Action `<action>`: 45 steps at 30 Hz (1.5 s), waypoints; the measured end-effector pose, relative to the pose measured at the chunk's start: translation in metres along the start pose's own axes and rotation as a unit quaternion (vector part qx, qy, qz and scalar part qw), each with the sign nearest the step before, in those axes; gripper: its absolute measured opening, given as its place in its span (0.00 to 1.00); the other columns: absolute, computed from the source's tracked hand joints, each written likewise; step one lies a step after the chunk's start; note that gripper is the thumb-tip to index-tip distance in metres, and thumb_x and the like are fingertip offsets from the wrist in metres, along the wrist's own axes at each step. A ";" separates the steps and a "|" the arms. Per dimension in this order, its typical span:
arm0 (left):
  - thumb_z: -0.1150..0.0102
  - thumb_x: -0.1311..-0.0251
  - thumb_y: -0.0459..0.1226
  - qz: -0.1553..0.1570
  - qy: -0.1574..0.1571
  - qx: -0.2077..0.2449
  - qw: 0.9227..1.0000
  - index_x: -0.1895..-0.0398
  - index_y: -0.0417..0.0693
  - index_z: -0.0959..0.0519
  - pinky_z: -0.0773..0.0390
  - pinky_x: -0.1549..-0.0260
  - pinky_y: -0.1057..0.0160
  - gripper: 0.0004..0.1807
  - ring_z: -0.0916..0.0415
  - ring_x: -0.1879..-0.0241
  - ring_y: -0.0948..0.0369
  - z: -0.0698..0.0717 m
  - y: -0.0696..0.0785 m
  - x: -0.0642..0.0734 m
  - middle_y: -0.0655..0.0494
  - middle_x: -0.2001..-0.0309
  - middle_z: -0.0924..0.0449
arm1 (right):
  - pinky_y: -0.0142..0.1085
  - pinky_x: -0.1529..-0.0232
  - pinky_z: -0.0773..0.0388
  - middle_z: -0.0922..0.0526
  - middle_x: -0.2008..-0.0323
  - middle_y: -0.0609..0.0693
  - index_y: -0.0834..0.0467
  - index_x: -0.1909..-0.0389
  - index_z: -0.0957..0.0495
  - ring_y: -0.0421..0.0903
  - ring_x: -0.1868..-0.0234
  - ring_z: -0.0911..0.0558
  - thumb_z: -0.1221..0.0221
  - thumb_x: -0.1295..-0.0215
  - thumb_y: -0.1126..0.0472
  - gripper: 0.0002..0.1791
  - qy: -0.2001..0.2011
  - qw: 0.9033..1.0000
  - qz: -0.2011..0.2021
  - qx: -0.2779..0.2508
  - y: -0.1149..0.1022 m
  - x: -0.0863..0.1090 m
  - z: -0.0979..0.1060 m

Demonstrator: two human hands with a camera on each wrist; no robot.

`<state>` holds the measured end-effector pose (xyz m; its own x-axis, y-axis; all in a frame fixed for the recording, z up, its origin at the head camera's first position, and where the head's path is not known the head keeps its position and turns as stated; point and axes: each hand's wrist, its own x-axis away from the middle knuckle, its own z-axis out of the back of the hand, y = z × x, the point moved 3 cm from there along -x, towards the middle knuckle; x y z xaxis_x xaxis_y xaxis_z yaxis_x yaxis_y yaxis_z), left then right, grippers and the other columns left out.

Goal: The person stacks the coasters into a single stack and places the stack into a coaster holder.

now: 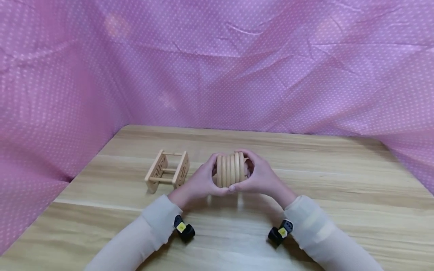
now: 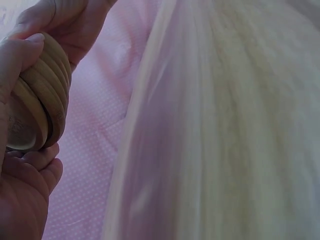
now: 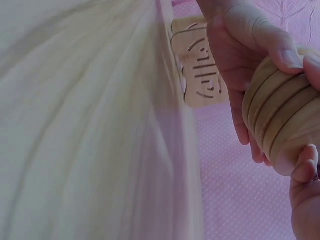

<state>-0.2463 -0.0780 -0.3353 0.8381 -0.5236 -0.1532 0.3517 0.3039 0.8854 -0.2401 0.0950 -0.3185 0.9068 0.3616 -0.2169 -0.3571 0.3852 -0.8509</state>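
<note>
A stack of round wooden coasters (image 1: 230, 171) is turned on edge between my two hands, raised over the table. My left hand (image 1: 202, 181) grips the stack from the left, with its thumb along the near side. From the right, my right hand (image 1: 265, 176) holds the other end, and the two thumb tips meet at the front. Both wrist views show the coasters (image 2: 52, 82) pressed face to face, with fingers curled round the rims. Left of the hands, a slatted wooden rack (image 1: 157, 180) with cut-out side panels stands on the table.
The wood-grain table (image 1: 339, 180) spreads under both arms. Pink dotted cloth (image 1: 217, 75) hangs behind it and at both sides. A small black camera (image 1: 184, 229) is strapped at each wrist. The rack stands close to the left forearm.
</note>
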 end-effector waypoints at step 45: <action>0.26 0.66 0.33 -0.062 -0.014 -0.092 0.994 0.38 0.53 0.46 0.32 0.45 0.53 0.50 0.33 0.48 0.63 0.137 -0.009 0.039 0.55 0.45 0.33 | 0.31 0.60 0.27 0.31 0.50 0.47 0.51 0.38 0.42 0.40 0.59 0.30 0.25 0.69 0.51 0.53 0.035 0.994 0.101 -0.006 -0.065 -0.070 -0.098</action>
<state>-0.2737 -0.2103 -0.2892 0.7724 -0.5873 -0.2417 0.5240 0.3742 0.7651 -0.2587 -0.0385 -0.2944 0.8299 0.3710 -0.4166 -0.5316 0.2995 -0.7923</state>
